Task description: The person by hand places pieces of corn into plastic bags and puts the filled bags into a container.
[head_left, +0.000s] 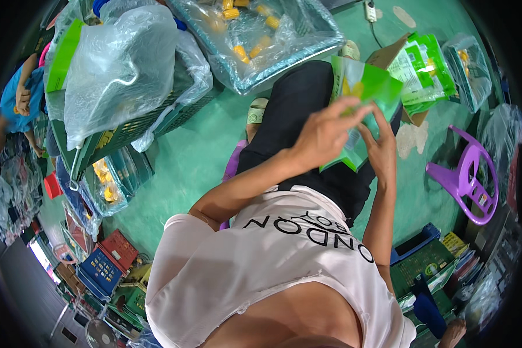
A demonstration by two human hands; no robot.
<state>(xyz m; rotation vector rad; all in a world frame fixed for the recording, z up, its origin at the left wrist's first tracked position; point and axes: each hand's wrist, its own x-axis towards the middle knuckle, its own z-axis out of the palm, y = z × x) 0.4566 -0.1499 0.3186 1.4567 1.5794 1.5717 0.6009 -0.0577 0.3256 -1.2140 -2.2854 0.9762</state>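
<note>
A green and clear plastic pouch (380, 89) with something yellow inside lies over my thighs. From the left, my left hand (324, 132) reaches across the pouch, its fingers blurred and pinching near its middle. My right hand (379, 145) grips the pouch from the right between thumb and fingers, and the fingertips of both hands nearly meet. Beyond my knees stands a plastic-lined crate (282, 65) with several yellow pieces in it. To the right, similar green pouches (422, 69) stand in a cardboard box (385, 52).
A green crate (122, 141) with a clear plastic bag (122, 65) on it stands at left. Small lined crates (106, 182) hold yellow pieces. At right are a purple plastic stool (463, 174) and a power strip (370, 11). A person in blue (24, 95) is at far left; another's hand (453, 332) shows lower right.
</note>
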